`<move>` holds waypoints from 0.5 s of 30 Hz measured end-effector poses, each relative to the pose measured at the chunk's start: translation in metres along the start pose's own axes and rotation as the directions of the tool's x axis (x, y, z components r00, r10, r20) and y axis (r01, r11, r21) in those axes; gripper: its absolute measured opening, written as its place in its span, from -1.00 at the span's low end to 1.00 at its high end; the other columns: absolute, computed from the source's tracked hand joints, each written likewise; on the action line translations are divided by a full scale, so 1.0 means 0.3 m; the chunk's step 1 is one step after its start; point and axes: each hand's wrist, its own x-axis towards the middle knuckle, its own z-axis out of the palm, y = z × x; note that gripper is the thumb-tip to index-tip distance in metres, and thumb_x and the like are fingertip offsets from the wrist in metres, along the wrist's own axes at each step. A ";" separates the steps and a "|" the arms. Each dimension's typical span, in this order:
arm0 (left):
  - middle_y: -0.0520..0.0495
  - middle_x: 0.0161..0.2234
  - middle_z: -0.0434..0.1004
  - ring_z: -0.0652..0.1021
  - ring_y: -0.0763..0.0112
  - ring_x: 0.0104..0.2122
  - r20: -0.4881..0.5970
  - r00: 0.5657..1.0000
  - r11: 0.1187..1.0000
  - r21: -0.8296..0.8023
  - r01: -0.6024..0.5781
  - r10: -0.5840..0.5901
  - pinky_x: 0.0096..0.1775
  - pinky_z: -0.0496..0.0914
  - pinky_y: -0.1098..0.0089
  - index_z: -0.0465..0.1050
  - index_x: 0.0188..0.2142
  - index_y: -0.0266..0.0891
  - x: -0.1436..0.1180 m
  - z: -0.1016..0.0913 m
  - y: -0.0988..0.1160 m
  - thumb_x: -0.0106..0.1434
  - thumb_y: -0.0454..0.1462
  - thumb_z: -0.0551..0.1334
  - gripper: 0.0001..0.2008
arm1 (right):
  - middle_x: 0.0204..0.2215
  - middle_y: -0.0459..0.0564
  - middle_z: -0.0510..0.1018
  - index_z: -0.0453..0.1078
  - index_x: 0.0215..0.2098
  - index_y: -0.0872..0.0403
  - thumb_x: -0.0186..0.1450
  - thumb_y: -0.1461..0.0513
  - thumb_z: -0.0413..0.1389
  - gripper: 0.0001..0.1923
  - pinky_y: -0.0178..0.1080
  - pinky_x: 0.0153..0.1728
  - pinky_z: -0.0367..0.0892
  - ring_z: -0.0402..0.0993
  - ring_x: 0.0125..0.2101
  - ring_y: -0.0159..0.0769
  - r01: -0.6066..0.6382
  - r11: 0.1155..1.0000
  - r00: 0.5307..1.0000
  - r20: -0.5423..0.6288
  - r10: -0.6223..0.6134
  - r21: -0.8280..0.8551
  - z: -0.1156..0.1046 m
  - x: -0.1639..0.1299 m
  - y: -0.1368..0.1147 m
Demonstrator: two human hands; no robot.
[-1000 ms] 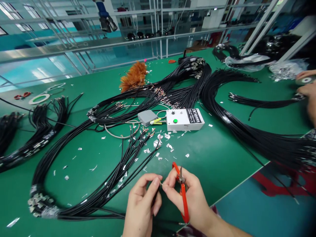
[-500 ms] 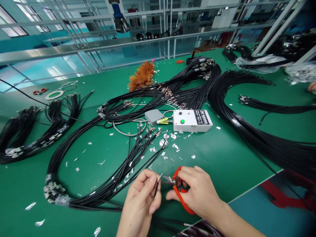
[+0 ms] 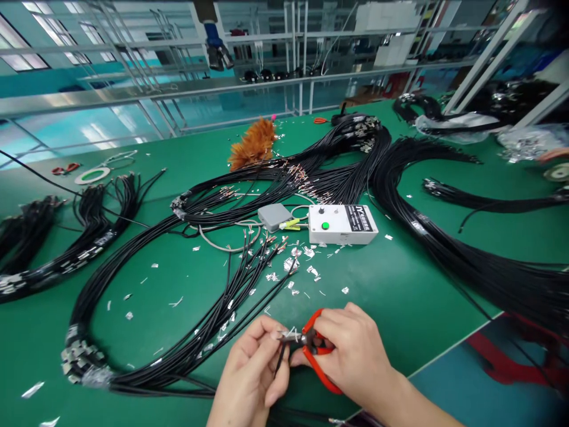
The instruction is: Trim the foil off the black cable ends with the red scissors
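Near edge, centre: left hand [image 3: 253,373] pinches the end of a thin black wire [image 3: 279,359] between thumb and fingertips, fingers closed on it, the wire dropping toward the person. Right hand [image 3: 355,350] is wrapped around red-handled scissors [image 3: 317,362], fingers through and over the loops; the blade tips meet the wire end just beside the left fingertips, with a sliver of foil at that spot. Whether the blades are fully shut cannot be told. Both hands sit over the near part of the green table [image 3: 400,296]. Just left of the hands, a loose bundle of black cables [image 3: 178,350] runs from a taped cluster at near left up toward the table's middle, ends fanned out. Silver foil scraps [image 3: 288,267] lie scattered between the hands and the middle of the table, thickest near the cable ends. Mid-table: a white control box [image 3: 342,224] with a green button and a black knob, and touching range to its left a small grey box [image 3: 274,216] with a yellow-green clip between them. Right side: a heavy sweep of black cables [image 3: 466,261] runs to the table's right edge. Far left: another cable bundle [image 3: 66,249], a roll of tape [image 3: 92,175], and small red scissors [image 3: 62,169]. Far centre: an orange feather duster [image 3: 253,145]. Far right edge: another person's hand [image 3: 553,155], partly cut off, next to a tape roll [image 3: 556,172]. Metal shelving [image 3: 178,89] stands beyond the table.
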 end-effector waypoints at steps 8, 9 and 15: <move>0.10 -0.63 0.27 0.07 0.84 -0.80 0.031 0.999 0.993 -0.114 0.039 -0.035 -0.65 -0.16 0.64 0.24 -0.42 -0.33 0.040 -0.030 -0.022 0.01 -0.07 0.39 -0.57 | -0.69 -0.15 0.29 0.18 -0.65 0.14 0.28 0.07 0.06 -0.56 -0.27 -0.44 -0.19 0.09 -0.63 -0.43 0.030 0.998 0.999 -0.010 -0.030 -0.053 0.015 -0.002 0.017; 0.11 -0.65 0.26 0.07 0.83 -0.80 0.036 0.998 0.990 -0.131 0.046 -0.042 -0.66 -0.15 0.64 0.25 -0.43 -0.33 0.046 -0.033 -0.024 -0.01 -0.08 0.40 -0.57 | -0.69 -0.14 0.30 0.19 -0.65 0.14 0.28 0.07 0.05 -0.57 -0.27 -0.44 -0.19 0.10 -0.63 -0.43 0.031 0.998 0.999 -0.010 -0.032 -0.052 0.019 -0.004 0.022; 0.10 -0.66 0.27 0.09 0.82 -0.82 0.081 0.994 0.981 -0.168 0.091 -0.078 -0.69 -0.11 0.67 0.26 -0.47 -0.33 0.062 -0.029 -0.026 -0.07 -0.07 0.43 -0.56 | -0.68 -0.16 0.31 0.22 -0.65 0.13 0.25 -0.01 0.08 -0.53 -0.27 -0.45 -0.19 0.12 -0.64 -0.43 0.023 0.999 1.000 -0.004 -0.023 -0.031 0.020 -0.009 0.037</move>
